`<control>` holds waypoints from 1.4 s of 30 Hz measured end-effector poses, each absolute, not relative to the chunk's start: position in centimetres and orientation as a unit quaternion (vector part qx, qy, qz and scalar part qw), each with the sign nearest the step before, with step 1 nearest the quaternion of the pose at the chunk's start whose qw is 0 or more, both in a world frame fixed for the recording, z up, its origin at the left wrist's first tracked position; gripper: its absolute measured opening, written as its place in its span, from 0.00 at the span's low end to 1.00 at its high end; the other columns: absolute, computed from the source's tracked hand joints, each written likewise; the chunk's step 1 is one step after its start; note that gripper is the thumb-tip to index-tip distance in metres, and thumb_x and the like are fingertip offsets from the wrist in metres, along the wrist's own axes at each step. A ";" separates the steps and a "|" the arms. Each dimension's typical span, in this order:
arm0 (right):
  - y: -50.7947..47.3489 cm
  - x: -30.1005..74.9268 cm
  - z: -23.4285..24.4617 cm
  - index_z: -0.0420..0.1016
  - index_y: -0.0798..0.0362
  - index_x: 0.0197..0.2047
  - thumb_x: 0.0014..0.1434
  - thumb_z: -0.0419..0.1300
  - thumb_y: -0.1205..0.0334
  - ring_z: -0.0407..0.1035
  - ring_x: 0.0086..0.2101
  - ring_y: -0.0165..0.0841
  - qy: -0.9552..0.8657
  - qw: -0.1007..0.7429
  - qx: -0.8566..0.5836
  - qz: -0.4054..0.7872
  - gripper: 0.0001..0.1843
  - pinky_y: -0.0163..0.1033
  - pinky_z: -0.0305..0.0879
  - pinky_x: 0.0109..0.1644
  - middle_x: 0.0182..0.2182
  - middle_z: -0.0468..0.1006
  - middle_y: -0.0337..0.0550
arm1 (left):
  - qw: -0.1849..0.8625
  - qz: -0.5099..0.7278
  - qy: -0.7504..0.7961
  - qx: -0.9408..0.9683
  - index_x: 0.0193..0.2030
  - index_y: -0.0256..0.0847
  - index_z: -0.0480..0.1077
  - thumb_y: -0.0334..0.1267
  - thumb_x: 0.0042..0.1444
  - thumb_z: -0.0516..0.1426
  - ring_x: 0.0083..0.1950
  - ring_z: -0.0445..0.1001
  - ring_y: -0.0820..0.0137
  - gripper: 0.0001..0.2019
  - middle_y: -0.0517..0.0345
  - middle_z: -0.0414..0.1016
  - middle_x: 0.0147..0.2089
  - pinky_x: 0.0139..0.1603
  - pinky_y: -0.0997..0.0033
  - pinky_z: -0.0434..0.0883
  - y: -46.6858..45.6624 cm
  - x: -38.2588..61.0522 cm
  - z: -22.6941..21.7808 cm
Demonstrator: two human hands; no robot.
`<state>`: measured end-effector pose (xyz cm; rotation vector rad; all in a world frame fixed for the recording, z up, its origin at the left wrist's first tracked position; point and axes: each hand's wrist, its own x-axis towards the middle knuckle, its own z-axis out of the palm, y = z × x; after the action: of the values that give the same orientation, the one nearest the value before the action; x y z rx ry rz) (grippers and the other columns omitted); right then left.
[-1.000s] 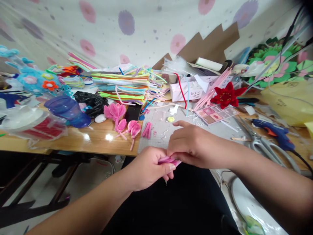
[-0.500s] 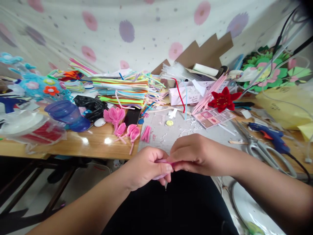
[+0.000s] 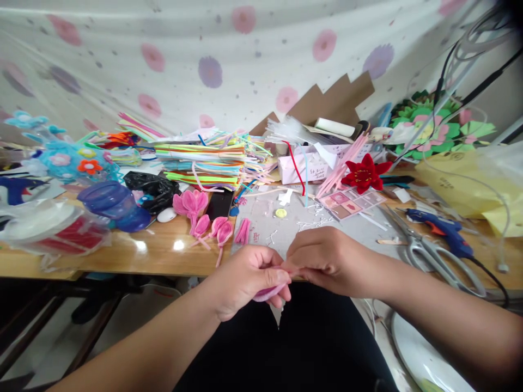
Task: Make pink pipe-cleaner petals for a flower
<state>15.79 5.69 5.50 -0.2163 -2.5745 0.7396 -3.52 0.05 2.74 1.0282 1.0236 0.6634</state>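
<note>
Both my hands meet just in front of the table's near edge, over my lap. My left hand (image 3: 245,280) is closed around a pink pipe-cleaner petal (image 3: 267,293), which pokes out under its fingers. My right hand (image 3: 327,258) pinches the same piece from the right, fingers pressed together. Beyond them on the wooden table (image 3: 163,253) lie several finished pink petals (image 3: 204,215) and a small bundle of pink pipe-cleaner bits (image 3: 243,231) on a grey mat (image 3: 286,226).
A stack of coloured pipe cleaners (image 3: 204,158) fills the back middle. Large scissors (image 3: 433,253) and a blue glue gun (image 3: 441,228) lie at the right, a red flower (image 3: 363,173) behind them. A purple plastic cup (image 3: 112,198) and black bag (image 3: 151,188) sit left.
The hands stayed together on the pink piece; the left hand's fingers have shifted round it and more of it shows below. The view has tilted up slightly.
</note>
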 end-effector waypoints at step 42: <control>6.6 18.0 4.7 0.73 0.54 0.46 0.64 0.56 0.68 0.70 0.34 0.31 -0.930 0.297 -0.152 0.157 0.08 0.34 0.64 0.36 0.35 0.75 0.46 | 0.595 0.345 0.507 0.519 0.25 0.37 0.68 0.40 0.55 0.57 0.21 0.66 0.78 0.11 0.63 0.70 0.21 0.22 0.79 0.61 0.2 -3.0 2.5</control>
<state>18.01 6.63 4.71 -0.4035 -2.4710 0.4173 -3.03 0.21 2.45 1.2066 1.1789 0.8015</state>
